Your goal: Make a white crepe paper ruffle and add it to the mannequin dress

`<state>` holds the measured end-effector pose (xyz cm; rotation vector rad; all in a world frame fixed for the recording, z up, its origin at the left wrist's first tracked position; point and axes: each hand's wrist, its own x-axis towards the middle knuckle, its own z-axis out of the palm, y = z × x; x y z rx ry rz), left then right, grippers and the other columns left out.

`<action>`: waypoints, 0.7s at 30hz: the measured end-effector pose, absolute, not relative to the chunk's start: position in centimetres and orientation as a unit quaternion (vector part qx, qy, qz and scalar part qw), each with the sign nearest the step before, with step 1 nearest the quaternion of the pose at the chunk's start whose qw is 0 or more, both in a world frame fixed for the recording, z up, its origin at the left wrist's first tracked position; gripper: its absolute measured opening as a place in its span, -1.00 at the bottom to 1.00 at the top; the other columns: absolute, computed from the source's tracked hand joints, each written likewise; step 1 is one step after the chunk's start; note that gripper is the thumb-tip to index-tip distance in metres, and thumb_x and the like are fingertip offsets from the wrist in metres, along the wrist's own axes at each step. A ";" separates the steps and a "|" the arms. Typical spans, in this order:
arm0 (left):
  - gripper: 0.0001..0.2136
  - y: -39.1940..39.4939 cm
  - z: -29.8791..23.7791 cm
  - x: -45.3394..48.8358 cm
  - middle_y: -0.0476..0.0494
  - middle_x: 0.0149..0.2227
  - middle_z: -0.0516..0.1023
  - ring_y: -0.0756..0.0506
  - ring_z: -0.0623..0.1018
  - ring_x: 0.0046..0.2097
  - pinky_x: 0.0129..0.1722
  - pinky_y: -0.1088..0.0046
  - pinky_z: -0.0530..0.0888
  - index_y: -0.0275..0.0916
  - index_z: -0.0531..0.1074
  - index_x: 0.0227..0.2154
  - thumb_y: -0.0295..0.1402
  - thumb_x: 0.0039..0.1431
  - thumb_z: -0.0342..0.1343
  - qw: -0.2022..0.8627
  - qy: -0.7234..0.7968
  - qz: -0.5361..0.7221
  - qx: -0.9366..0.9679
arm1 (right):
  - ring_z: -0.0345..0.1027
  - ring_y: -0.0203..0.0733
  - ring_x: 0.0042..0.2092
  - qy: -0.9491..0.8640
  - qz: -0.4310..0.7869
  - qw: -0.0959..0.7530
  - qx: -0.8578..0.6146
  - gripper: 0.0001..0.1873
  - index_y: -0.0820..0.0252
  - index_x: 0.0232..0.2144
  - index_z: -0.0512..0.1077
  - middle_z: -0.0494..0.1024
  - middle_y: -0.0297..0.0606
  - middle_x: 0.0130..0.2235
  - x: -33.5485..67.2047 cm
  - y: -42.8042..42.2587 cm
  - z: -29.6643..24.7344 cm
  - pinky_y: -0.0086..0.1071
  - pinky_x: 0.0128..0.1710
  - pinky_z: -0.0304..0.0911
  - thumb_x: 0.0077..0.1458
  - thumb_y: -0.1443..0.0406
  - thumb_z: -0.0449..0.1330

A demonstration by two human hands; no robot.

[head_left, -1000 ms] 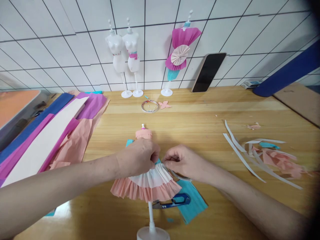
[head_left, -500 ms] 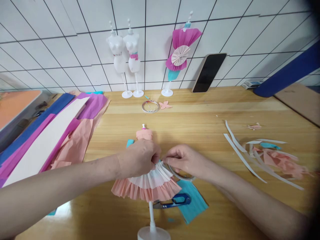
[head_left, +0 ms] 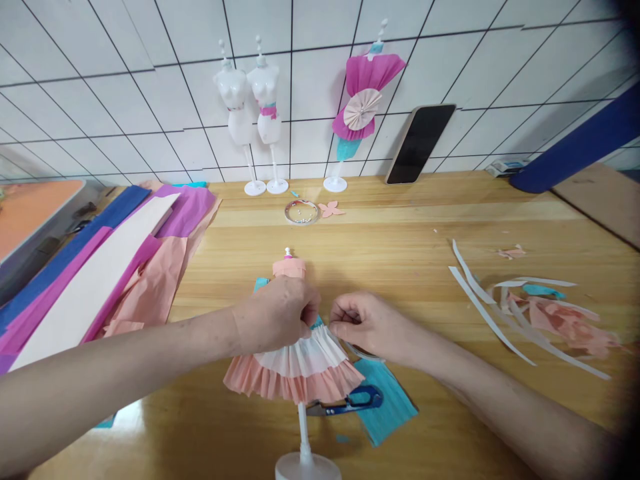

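A small mannequin [head_left: 303,433] on a white stand wears a paper dress [head_left: 313,363] with a peach bodice and a ruffled white-and-peach skirt. A turquoise band [head_left: 318,323] shows at its waist. My left hand [head_left: 280,313] is closed over the front of the waist, fingertips pinched; what they hold is hidden. Just right of the waist, my right hand [head_left: 373,327] is closed too, thumb against curled fingers, with nothing I can make out between them. Partly under it lies a clear round rim [head_left: 367,353]. Blue thread snips [head_left: 365,399] rest on turquoise crepe paper [head_left: 387,413] beside the skirt.
Coloured paper sheets [head_left: 125,267] lie at left. Behind stand two bare mannequins [head_left: 240,127], a dressed one [head_left: 357,110] and a phone [head_left: 420,143] against the tiles. A dish of beads [head_left: 301,212] sits beside a peach paper butterfly [head_left: 331,209]. Paper scraps [head_left: 565,323] are at right.
My right hand has drawn slightly away from the waist, its fingers curled in more. More of the turquoise band shows. My left hand stays at the waist.
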<state>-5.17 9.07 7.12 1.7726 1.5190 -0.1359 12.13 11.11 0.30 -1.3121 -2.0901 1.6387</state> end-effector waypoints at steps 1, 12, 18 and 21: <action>-0.90 9.1 7.1 -5.3 0.08 -0.56 0.31 0.06 0.31 -0.49 -0.57 0.55 0.16 -0.25 0.38 -0.54 -0.57 -0.13 0.07 0.395 0.596 -0.049 0.697 | 0.02 -0.42 -0.62 -0.701 0.556 0.088 -0.438 -0.90 0.21 -0.63 0.31 0.19 -0.50 -0.69 12.2 11.1 0.5 -0.53 -0.66 -0.05 -0.14 0.41 0.12; -0.92 9.2 7.2 -5.7 0.08 -0.55 0.35 0.07 0.34 -0.50 -0.58 0.57 0.17 -0.25 0.39 -0.52 -0.53 -0.12 0.06 0.407 0.581 -0.047 0.703 | 0.00 -0.43 -0.66 -0.672 0.603 0.050 -0.426 -0.89 0.20 -0.64 0.27 0.18 -0.52 -0.72 12.0 11.3 1.4 -0.54 -0.70 -0.09 -0.14 0.39 0.10; -0.92 9.1 7.4 -5.6 0.08 -0.55 0.35 0.06 0.33 -0.50 -0.58 0.56 0.18 -0.25 0.39 -0.51 -0.53 -0.11 0.08 0.403 0.586 -0.066 0.700 | 0.03 -0.42 -0.66 -0.686 0.583 0.048 -0.433 -0.89 0.21 -0.64 0.30 0.20 -0.52 -0.73 12.0 11.3 0.9 -0.53 -0.69 -0.05 -0.14 0.39 0.11; -0.91 9.1 7.3 -5.5 0.09 -0.55 0.34 0.06 0.33 -0.51 -0.58 0.56 0.16 -0.24 0.40 -0.50 -0.53 -0.11 0.08 0.399 0.583 -0.068 0.704 | 0.06 -0.42 -0.64 -0.705 0.556 0.056 -0.437 -0.90 0.22 -0.64 0.34 0.23 -0.50 -0.72 12.0 11.2 0.5 -0.52 -0.66 -0.03 -0.15 0.40 0.13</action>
